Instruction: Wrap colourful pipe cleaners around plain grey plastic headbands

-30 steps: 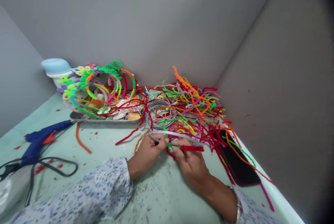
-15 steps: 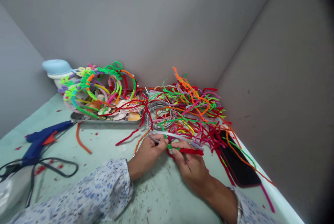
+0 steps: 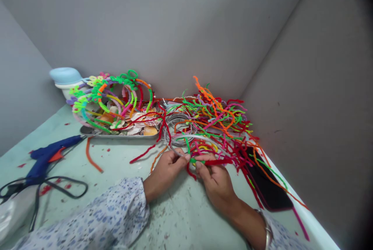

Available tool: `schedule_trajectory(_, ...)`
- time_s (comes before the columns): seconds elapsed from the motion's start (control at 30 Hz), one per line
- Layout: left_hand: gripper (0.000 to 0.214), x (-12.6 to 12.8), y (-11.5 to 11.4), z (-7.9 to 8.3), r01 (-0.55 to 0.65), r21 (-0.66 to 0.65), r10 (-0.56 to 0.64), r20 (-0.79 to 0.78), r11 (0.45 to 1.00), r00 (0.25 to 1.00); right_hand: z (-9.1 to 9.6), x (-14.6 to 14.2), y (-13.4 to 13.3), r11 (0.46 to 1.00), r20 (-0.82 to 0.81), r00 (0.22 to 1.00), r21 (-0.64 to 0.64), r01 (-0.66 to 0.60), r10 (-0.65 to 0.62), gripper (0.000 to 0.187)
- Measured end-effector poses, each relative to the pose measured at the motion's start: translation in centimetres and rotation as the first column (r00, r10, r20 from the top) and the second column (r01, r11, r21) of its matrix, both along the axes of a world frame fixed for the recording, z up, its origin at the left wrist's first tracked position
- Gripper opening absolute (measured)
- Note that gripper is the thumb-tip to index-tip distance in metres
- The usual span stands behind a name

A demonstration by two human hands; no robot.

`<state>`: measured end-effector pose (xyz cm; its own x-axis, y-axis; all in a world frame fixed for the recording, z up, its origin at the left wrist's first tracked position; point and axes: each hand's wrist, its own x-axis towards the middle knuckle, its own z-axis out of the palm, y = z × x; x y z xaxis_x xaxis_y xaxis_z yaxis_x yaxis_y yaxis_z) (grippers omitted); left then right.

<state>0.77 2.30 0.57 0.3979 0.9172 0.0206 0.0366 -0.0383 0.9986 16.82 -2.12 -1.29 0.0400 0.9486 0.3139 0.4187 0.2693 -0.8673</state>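
Observation:
Between my hands is a thin grey-white headband [image 3: 204, 138], its curve arching away from me. My left hand [image 3: 166, 172] is closed in a pinch on the bare grey part of the band. A green pipe cleaner [image 3: 188, 147] stands up beside its fingertips. My right hand [image 3: 218, 186] pinches the band where green meets a section wrapped in red pipe cleaner [image 3: 220, 162]. A loose red end [image 3: 190, 173] hangs below, between the two hands. Fingers partly hide the join.
A metal tray [image 3: 128, 136] of shells [image 3: 135, 125] bears several colourful finished headbands [image 3: 101, 83]. Behind my hands lie tangled pipe cleaners [image 3: 215, 106] and a wire coil [image 3: 177, 125]. At left is a blue glue gun [image 3: 46, 157]; at right, a black phone [image 3: 268, 184]; behind, a blue-lidded bottle [image 3: 66, 77].
The headband has tilted slightly, its red section now angled a little upward. The green end shows longer and more upright, and the red end below the fingers is more exposed.

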Motion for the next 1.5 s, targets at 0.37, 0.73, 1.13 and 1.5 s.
schedule_trajectory(0.37,0.014,0.1,-0.1,-0.4,-0.047,0.033,0.046,0.002,0.998,0.999,-0.1,0.1,0.3,1.0,-0.097,0.995,-0.016,0.018,-0.02,0.021)
schedule_trajectory(0.73,0.012,0.2,-0.3,-0.2,-0.047,0.068,0.045,0.033,0.997,0.998,-0.4,0.2,0.2,0.999,-0.119,0.993,-0.043,-0.007,0.002,0.02)
schedule_trajectory(1.13,0.012,0.1,-0.1,-0.4,-0.091,0.151,0.103,-0.077,0.984,0.992,-0.3,0.1,0.3,0.999,-0.031,0.999,-0.039,0.033,-0.034,0.024)
schedule_trajectory(1.5,0.007,0.1,-0.2,0.4,-0.115,0.281,0.151,-0.108,0.953,0.983,0.9,0.0,-0.3,0.999,0.15,0.988,0.042,0.022,-0.028,0.024)
